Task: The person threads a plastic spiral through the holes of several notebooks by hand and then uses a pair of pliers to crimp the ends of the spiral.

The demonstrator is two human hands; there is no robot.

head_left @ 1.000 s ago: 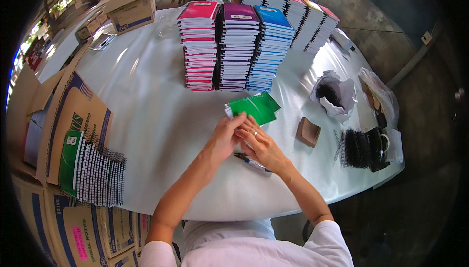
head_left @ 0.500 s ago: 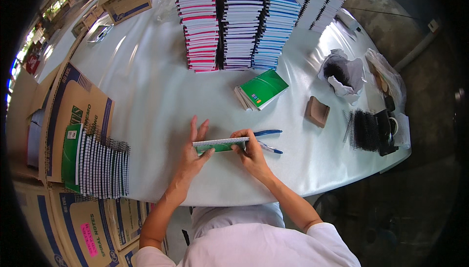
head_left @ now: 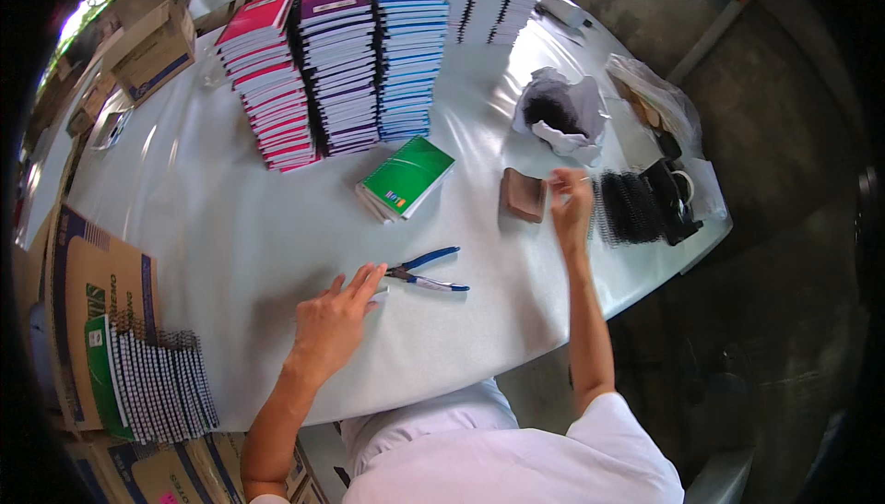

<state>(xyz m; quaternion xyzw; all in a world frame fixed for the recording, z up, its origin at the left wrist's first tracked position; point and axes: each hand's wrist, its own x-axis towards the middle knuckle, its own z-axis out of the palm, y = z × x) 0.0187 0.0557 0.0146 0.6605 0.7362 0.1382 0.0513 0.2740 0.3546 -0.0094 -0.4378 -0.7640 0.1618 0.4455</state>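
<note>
My left hand (head_left: 334, 321) rests at the near middle of the table, its fingers lying long over a small green-covered notebook (head_left: 379, 296). Only a pale edge of that notebook shows past the fingertips. Blue-handled pliers (head_left: 426, 270) lie spread just beyond them. My right hand (head_left: 572, 207) is stretched out to the right, between a brown block (head_left: 524, 195) and a bunch of black spiral wire coils (head_left: 631, 207). Its fingers are bent and blurred, and whether they pinch a coil cannot be made out.
Green notebooks (head_left: 407, 177) lie in a short pile mid-table. Behind rise tall stacks of red (head_left: 269, 89), purple (head_left: 339, 71) and blue notebooks (head_left: 406, 61). A paper-lined holder (head_left: 564, 117) stands right; wire-bound notebooks (head_left: 161, 379) and a carton (head_left: 106, 273) stand left.
My right hand has left the notebook and moved right to the coils. My left hand has turned over the notebook, hiding most of it. The view has shifted to the right.
</note>
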